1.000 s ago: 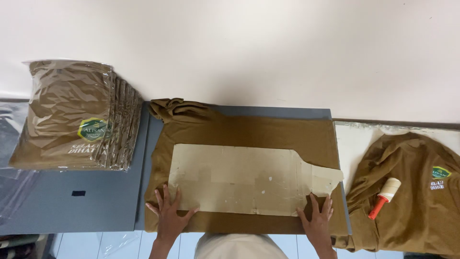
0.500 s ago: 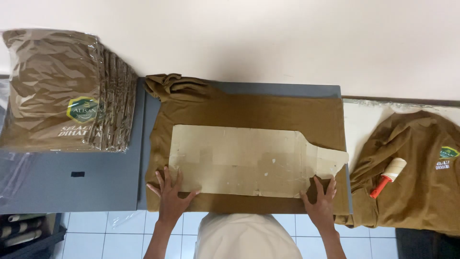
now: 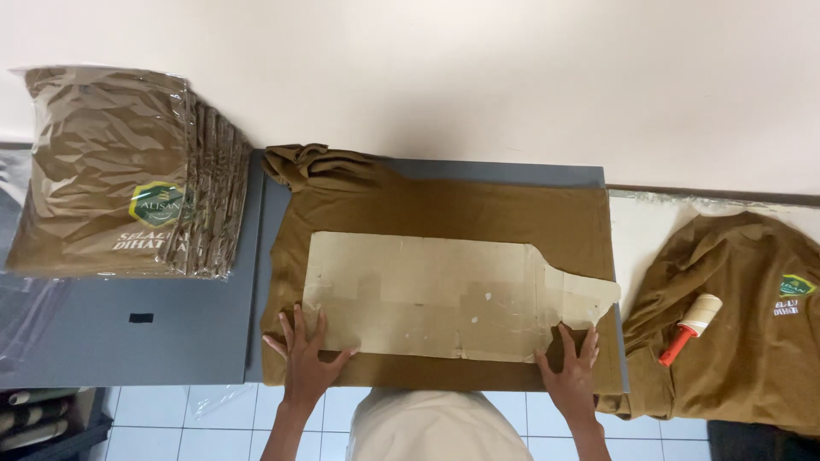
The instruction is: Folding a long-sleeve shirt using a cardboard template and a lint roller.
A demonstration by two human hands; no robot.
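You're pressing both hands flat, fingers spread and gripping nothing: left hand [image 3: 303, 358] and right hand [image 3: 574, 369] on the cardboard folding template [image 3: 444, 294] lying over the brown shirt [image 3: 444, 209] at the counter's [image 3: 171, 333] near edge. Uneven pressure risks sliding the template askew.

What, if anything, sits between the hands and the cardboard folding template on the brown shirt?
Nothing visible. The left hand and right hand rest flat on the near edge of the cardboard template, which lies on the spread brown shirt.
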